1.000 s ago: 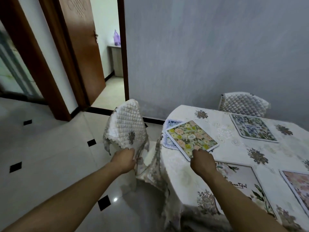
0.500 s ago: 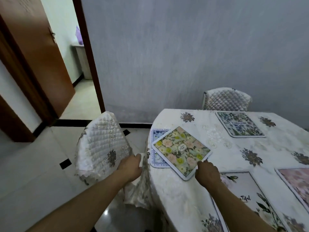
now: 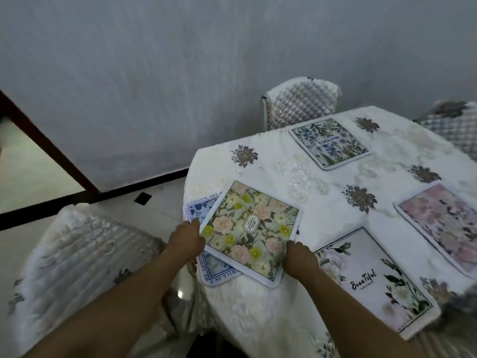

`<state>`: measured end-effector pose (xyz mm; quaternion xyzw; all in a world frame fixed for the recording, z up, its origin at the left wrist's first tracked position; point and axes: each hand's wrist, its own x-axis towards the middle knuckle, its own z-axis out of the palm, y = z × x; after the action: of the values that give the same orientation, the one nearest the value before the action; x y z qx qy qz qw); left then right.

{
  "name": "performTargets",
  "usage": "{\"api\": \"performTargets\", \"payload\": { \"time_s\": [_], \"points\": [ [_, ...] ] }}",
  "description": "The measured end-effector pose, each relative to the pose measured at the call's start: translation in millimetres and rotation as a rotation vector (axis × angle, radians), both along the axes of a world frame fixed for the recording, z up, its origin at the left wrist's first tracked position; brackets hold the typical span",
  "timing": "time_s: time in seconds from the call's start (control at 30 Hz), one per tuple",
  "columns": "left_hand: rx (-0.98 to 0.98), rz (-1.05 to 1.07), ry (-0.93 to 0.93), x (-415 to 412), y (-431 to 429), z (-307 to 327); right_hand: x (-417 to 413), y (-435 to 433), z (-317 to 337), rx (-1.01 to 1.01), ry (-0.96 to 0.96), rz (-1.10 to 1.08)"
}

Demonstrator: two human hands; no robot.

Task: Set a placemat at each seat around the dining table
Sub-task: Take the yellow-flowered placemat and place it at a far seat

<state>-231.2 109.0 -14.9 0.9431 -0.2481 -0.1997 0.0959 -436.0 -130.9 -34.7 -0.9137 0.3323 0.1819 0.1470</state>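
Note:
A green floral placemat (image 3: 249, 228) lies skewed on top of a blue-and-white placemat (image 3: 204, 210) at the near left edge of the round dining table (image 3: 258, 313). My left hand (image 3: 187, 237) grips the green mat's left edge and my right hand (image 3: 299, 258) grips its near right edge. Three other mats lie flat: a white "Beautiful" mat (image 3: 371, 282) by my right arm, a pink floral mat (image 3: 444, 223) at the right, and a blue botanical mat (image 3: 329, 142) at the far side.
A quilted chair (image 3: 77, 254) stands low on the left, close to the table. Another quilted chair (image 3: 299, 104) sits behind the far mat against the grey wall, and a third (image 3: 451, 125) shows at the right edge. A dark door frame (image 3: 49, 148) runs along the left.
My left hand let go of the left chair's cover and moved onto the green mat's left edge. My right hand stayed at that mat's near edge. The view swung right and down.

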Motion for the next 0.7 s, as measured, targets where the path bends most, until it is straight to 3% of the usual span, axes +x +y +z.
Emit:
{"api": "performTargets", "payload": {
  "time_s": [0.17, 0.37, 0.53, 0.7],
  "points": [
    [-0.072, 0.026, 0.115, 42.0, -26.6, -28.4, 18.7, 12.0, -12.8, 0.131, -0.047, -0.280],
    [-0.209, 0.187, 0.295, 77.7, -56.9, -45.3, 39.2, 6.3, -22.4, 0.292, -0.239, -0.824],
    [-0.168, 0.169, 0.323, 94.4, -66.0, -50.1, 39.7, 9.1, -24.6, 0.209, -0.277, -0.843],
    [-0.148, 0.004, 0.368, 100.5, -65.4, -43.2, 29.3, 14.7, -1.9, 0.118, -0.286, -0.763]
  ]
}}
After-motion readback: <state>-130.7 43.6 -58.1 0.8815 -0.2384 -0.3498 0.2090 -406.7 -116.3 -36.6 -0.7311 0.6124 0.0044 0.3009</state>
